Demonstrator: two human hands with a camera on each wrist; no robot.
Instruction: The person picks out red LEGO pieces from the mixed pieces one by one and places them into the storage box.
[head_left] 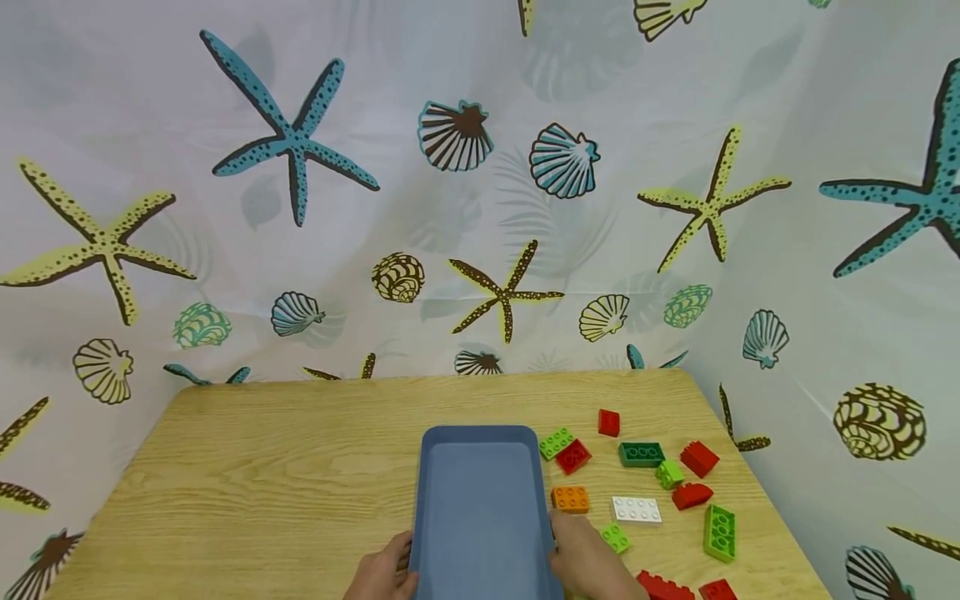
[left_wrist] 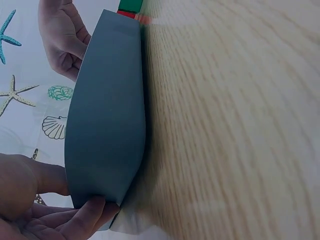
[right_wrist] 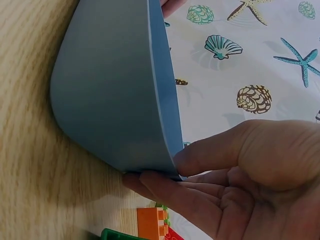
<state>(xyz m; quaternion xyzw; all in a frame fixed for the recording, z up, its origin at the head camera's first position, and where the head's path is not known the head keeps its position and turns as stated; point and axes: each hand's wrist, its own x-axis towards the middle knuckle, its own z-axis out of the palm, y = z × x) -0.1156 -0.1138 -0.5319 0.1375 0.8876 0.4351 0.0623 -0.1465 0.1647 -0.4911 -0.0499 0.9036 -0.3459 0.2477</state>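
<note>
A blue-grey rectangular tray (head_left: 483, 508) with raised walls lies lengthwise at the middle of the table, nothing inside it. My left hand (head_left: 384, 568) grips its left wall, thumb over the rim and fingers against the outside, as the left wrist view of the tray (left_wrist: 107, 110) shows. On the opposite side my right hand (head_left: 588, 557) pinches the right wall. In the right wrist view the thumb of my right hand (right_wrist: 240, 175) presses the rim from inside, fingers beneath on the outer wall. The tray's near end runs out of the head view.
Right of the tray, toy bricks lie scattered: an orange brick (head_left: 570, 499), a white brick (head_left: 637, 510), a dark green brick (head_left: 641, 454), several red and light green ones. Bare wooden table (head_left: 262, 475) stretches left. A patterned cloth (head_left: 480, 208) hangs behind and at the sides.
</note>
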